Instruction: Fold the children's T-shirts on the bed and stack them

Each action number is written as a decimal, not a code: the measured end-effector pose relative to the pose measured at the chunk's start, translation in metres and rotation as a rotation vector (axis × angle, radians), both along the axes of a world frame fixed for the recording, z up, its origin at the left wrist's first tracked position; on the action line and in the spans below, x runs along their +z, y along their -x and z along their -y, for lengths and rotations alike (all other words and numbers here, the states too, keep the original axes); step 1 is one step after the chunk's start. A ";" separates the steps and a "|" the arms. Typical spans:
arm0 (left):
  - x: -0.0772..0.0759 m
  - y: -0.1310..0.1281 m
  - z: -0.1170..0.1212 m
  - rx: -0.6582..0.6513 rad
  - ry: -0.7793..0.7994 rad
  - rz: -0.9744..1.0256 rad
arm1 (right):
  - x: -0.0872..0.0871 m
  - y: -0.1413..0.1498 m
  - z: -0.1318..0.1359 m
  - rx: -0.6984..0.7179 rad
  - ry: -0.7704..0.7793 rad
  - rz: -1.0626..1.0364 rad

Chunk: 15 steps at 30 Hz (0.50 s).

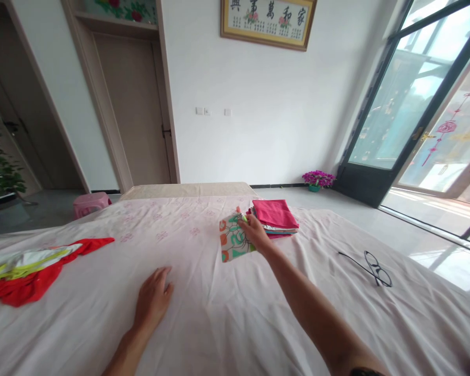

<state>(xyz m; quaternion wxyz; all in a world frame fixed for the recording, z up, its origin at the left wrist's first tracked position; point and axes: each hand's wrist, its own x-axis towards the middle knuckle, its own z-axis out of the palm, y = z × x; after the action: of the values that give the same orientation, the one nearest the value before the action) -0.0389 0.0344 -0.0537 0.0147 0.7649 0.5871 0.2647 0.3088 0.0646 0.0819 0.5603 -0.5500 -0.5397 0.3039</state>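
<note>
my right hand (254,231) pinches patterned cloth (232,241) beside the folded stack (274,215), my left hand (154,293) empty, loosely open; i judge this positioning, needing steadiness next.

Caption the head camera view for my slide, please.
Right hand holding a patterned cloth beside a folded fabric stack, with the left hand empty.

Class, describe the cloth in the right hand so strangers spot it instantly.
Find the pale sheet, then the folded pink-topped stack. Just left, the right hand holds the patterned cloth; its orange and green print sets it apart from the stack's plain top.
</note>
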 end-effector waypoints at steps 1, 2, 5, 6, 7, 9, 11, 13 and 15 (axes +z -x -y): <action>-0.001 0.000 -0.001 0.004 -0.003 -0.007 | 0.018 -0.016 -0.007 0.009 -0.015 -0.066; -0.003 0.000 -0.002 0.005 -0.008 -0.011 | 0.036 -0.033 -0.014 0.009 -0.044 -0.118; -0.006 0.000 -0.004 0.004 -0.027 -0.018 | 0.079 -0.085 -0.036 -0.114 -0.117 -0.139; -0.006 -0.001 -0.004 0.001 -0.032 -0.018 | 0.087 -0.102 -0.042 -0.209 -0.107 -0.080; -0.007 -0.001 -0.005 -0.001 -0.036 -0.018 | 0.092 -0.116 -0.046 -0.281 -0.082 -0.011; -0.008 -0.002 -0.007 -0.006 -0.042 -0.017 | 0.089 -0.140 -0.051 -0.377 -0.019 0.079; -0.009 -0.003 -0.008 -0.011 -0.050 -0.017 | 0.077 -0.155 -0.050 -0.425 0.049 0.138; -0.011 -0.003 -0.010 -0.013 -0.059 -0.018 | 0.062 -0.164 -0.049 -0.468 0.114 0.204; -0.011 -0.003 -0.011 -0.017 -0.065 -0.011 | 0.051 -0.169 -0.051 -0.505 0.164 0.270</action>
<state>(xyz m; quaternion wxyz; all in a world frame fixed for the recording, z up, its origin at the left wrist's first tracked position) -0.0356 0.0458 -0.0650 -0.0113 0.7713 0.5719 0.2792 0.4779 0.1153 0.1329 0.4952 -0.7456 -0.4291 0.1217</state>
